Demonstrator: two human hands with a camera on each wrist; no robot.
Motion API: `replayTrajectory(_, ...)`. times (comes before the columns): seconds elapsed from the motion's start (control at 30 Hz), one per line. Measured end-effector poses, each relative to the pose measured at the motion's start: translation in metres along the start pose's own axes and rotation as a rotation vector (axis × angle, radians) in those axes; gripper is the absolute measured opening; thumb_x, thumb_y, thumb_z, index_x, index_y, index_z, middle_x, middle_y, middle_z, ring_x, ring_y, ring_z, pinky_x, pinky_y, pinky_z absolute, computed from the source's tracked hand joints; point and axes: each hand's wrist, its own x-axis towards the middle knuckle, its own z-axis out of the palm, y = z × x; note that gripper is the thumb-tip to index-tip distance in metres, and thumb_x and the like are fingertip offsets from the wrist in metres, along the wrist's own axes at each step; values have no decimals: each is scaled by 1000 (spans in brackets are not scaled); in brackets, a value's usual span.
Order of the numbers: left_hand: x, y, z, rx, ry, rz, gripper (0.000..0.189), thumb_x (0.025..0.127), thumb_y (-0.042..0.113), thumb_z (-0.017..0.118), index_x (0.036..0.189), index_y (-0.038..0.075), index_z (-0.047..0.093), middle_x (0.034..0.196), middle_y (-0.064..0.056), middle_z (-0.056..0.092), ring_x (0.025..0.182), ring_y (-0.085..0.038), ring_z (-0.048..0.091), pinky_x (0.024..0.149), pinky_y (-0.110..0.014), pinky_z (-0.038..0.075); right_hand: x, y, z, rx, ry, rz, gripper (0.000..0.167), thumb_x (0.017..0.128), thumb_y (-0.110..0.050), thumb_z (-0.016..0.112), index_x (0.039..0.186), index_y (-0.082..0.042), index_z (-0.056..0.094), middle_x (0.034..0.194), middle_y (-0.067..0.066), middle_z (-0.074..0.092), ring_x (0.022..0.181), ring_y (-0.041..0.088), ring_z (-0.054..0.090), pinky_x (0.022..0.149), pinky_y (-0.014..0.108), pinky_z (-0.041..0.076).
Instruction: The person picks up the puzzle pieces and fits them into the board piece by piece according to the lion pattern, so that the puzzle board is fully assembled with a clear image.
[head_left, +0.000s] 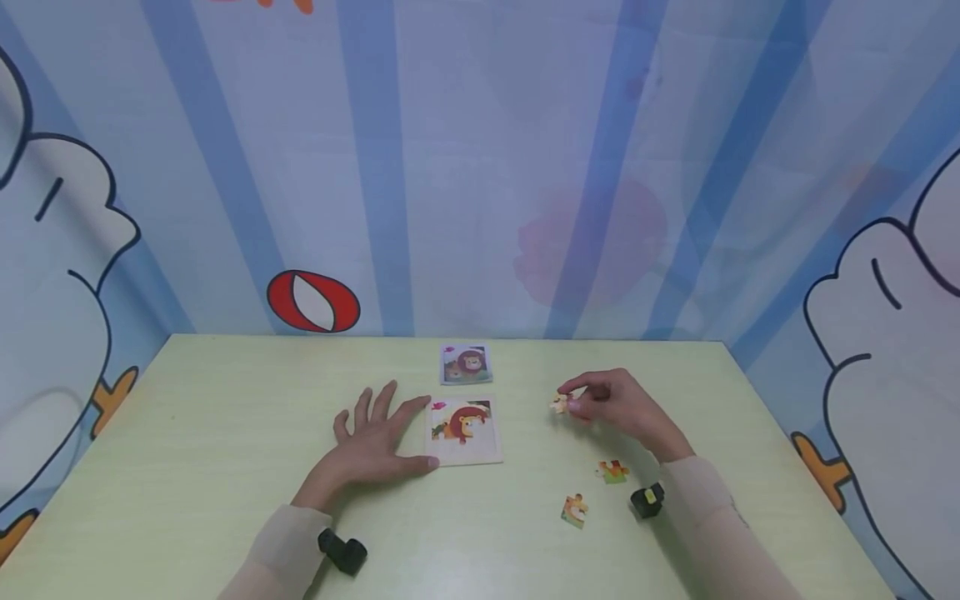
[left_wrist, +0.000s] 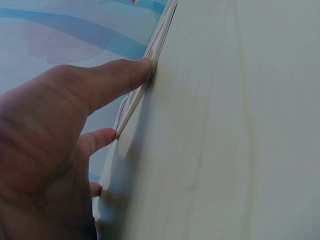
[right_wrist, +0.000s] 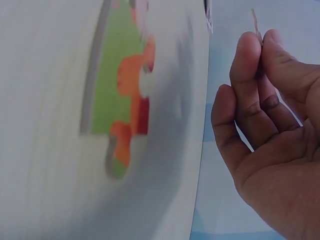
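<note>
My left hand (head_left: 372,446) spreads its fingers at the left side of a square puzzle board (head_left: 467,452), thumb and forefinger touching its edge. Part of a lion picture is assembled in the board's upper area, with bare white below and to the right. Between thumb and fingers of my right hand (head_left: 618,406) a small puzzle piece (head_left: 558,403) is pinched, raised over the table right of the board. In the right wrist view only the thin edge of that piece (right_wrist: 256,25) shows above the fingertips. The left wrist view has the left thumb (left_wrist: 125,75) against the board's edge.
Behind the board lies a square lion picture card (head_left: 466,365). Two loose puzzle pieces, one green and orange (head_left: 613,472) and one with a curved pale shape (head_left: 575,510), lie on the table (head_left: 225,433) near my right forearm. A patterned curtain (head_left: 465,167) hangs behind the table.
</note>
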Motion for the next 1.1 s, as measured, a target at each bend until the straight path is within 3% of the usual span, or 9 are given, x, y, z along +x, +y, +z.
replayTrajectory(0.23, 1, -2, 1, 13, 10, -1, 97, 85, 60, 78, 168, 31, 36, 182, -20, 4, 165, -55, -7, 122, -85, -1, 8, -6, 11, 25, -9, -40, 29, 104, -11, 69, 132, -5, 73, 96, 23, 79, 87, 32, 74, 86, 36, 60)
replayTrajectory(0.6, 0, -1, 0, -3, 7, 0, 97, 85, 60, 78, 168, 31, 36, 182, -20, 4, 164, -55, -7, 122, -85, -2, 29, -16, 36, 52, -25, -36, 27, 103, -14, 71, 130, -7, 75, 94, 25, 79, 84, 29, 74, 85, 32, 58)
replayTrajectory(1.1, 0, -2, 2, 8, 13, 7, 96, 86, 60, 78, 167, 31, 36, 182, -20, 3, 165, -55, -8, 122, -86, -2, 42, -31, 67, 91, -112, 18, 24, 101, -15, 75, 120, -1, 74, 96, 19, 83, 74, 20, 76, 78, 31, 53)
